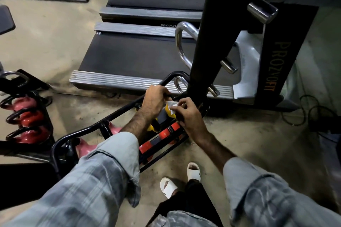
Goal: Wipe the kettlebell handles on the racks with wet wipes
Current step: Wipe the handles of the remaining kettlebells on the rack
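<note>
Pinching the limp, light wet wipe [172,107] against a heavy yellow kettlebell [168,111] at the rack's [118,114] far end, the right hand [188,114] rubs while the left hand [154,100] clenches the stiff rail

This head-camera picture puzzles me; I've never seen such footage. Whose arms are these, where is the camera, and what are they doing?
The camera sits on a person's head and looks down, so the arms and the sandalled feet are the wearer's own. This is a gym floor beside a treadmill. The left hand grips the black top bar of a low rack that holds pink, yellow and orange kettlebells. The right hand pinches a white wet wipe against the yellow kettlebell. A second rack of pink kettlebells stands at the left.
</note>
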The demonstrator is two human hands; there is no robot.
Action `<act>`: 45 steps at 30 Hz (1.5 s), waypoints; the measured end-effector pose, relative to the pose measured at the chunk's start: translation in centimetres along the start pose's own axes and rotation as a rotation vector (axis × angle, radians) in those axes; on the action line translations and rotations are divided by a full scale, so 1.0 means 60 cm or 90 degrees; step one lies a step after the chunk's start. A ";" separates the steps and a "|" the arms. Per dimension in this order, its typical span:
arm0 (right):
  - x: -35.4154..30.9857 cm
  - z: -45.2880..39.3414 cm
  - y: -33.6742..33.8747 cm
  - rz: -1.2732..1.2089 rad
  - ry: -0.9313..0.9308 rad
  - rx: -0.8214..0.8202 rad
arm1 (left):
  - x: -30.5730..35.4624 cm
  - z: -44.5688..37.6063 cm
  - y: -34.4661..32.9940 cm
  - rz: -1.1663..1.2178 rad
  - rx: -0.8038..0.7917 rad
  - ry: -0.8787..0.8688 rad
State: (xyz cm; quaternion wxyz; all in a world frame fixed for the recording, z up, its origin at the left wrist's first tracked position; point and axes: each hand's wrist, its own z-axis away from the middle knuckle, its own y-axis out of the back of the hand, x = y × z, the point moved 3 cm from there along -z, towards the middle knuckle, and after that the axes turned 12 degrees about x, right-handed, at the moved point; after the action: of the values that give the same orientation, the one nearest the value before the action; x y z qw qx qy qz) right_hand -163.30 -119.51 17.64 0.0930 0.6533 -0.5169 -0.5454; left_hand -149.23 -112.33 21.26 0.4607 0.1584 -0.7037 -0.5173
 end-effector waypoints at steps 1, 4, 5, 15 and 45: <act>0.003 0.006 0.001 0.041 0.029 -0.025 | 0.000 0.001 0.001 0.014 0.001 0.001; 0.022 0.038 0.008 0.079 0.069 -0.058 | 0.003 0.003 0.004 0.029 0.030 0.005; 0.025 0.048 0.007 0.082 0.090 -0.078 | 0.002 0.002 0.004 0.031 0.035 0.009; 0.032 0.048 0.006 0.118 0.177 -0.053 | 0.005 0.004 0.006 0.030 0.021 0.022; 0.111 -0.087 -0.035 -0.387 -0.580 -0.413 | -0.008 0.015 -0.019 0.130 0.056 0.195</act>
State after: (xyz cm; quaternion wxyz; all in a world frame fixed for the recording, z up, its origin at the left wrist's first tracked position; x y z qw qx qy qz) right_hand -158.74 -126.07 14.11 -0.1022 0.4121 -0.1044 -0.8993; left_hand -150.00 -111.90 20.00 0.6049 0.1829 -0.6598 -0.4066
